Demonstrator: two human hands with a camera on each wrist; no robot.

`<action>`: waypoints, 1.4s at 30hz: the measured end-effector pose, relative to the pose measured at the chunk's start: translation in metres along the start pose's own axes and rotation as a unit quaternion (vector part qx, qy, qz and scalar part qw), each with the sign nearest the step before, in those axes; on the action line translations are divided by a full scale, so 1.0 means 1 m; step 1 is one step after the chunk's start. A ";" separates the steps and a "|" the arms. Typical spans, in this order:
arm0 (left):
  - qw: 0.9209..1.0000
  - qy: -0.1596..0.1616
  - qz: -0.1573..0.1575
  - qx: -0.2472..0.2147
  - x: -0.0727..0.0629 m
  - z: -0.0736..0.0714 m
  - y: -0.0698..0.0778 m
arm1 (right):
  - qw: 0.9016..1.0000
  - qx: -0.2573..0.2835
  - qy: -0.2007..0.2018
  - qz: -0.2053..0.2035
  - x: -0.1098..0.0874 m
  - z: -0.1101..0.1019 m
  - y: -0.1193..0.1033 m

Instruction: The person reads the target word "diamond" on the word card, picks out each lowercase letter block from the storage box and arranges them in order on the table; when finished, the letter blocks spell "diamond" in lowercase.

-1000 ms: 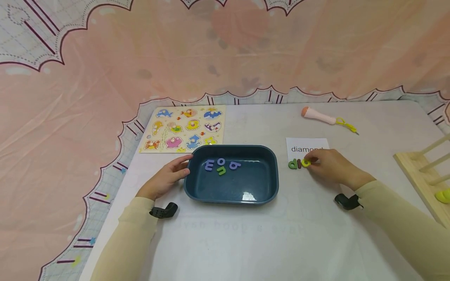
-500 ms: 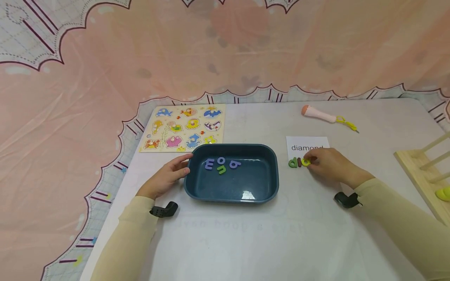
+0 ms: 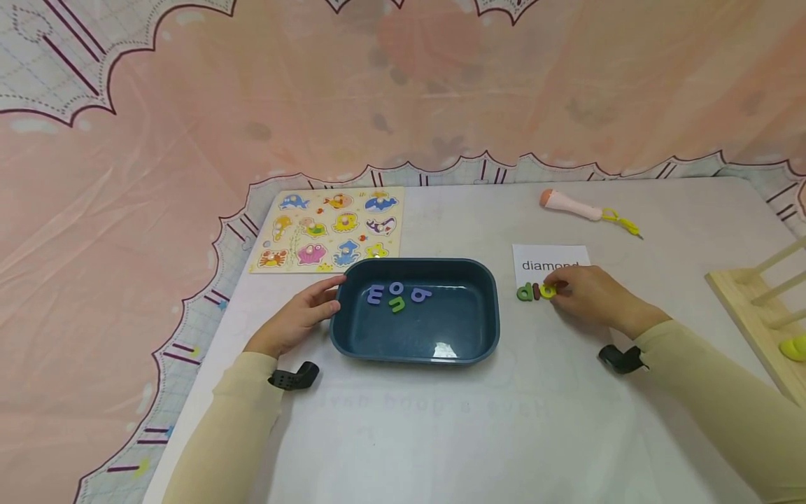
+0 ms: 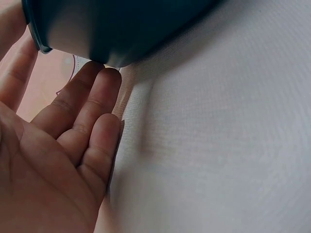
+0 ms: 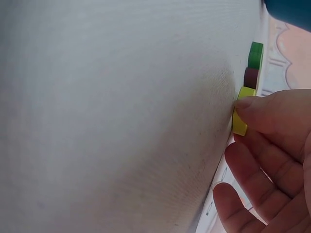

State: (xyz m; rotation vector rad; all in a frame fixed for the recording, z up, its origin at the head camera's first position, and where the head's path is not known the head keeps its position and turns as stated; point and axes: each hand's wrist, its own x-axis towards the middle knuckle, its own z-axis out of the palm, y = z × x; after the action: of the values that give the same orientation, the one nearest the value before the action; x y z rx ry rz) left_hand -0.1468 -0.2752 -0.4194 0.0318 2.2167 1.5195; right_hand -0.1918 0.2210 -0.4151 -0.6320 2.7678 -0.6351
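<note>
My right hand point(image 3: 592, 297) pinches a round yellow letter point(image 3: 548, 291) between thumb and fingers, down at the tabletop. The fingers partly hide it. Left of it, close together, lie a green letter d point(image 3: 525, 292) and a narrow dark-red letter point(image 3: 536, 291). Just above this row is a white card point(image 3: 527, 255) printed "diamond", partly covered by the hand. My left hand point(image 3: 296, 318) rests against the left end of a dark blue tray point(image 3: 466, 346), its fingers loosely extended at the rim. Purple letters point(image 3: 374, 295) and a green letter point(image 3: 396, 305) lie inside the tray.
Behind the tray, at the left, lies a sea-animal peg puzzle point(image 3: 327, 231). A pink flashlight-like object point(image 3: 569, 204) with a yellow strap lies at the back right. A wooden rack point(image 3: 749, 315) with dowels stands at the right edge.
</note>
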 end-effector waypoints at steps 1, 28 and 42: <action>1.000 0.000 0.000 0.000 0.000 0.000 0.000 | 1.000 0.000 0.001 0.001 0.000 0.000 0.000; 1.000 -0.003 0.005 -0.008 0.002 -0.001 -0.001 | 0.997 -0.032 0.056 -0.037 -0.005 -0.041 -0.032; 1.000 -0.005 0.009 -0.012 0.001 0.000 -0.001 | 0.987 -0.031 0.071 -0.139 0.020 -0.042 -0.088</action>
State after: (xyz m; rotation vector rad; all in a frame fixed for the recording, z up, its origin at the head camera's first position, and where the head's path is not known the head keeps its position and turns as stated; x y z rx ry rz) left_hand -0.1477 -0.2749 -0.4209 0.0502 2.1961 1.5521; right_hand -0.1913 0.1549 -0.3403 -1.0380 2.8649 -0.6742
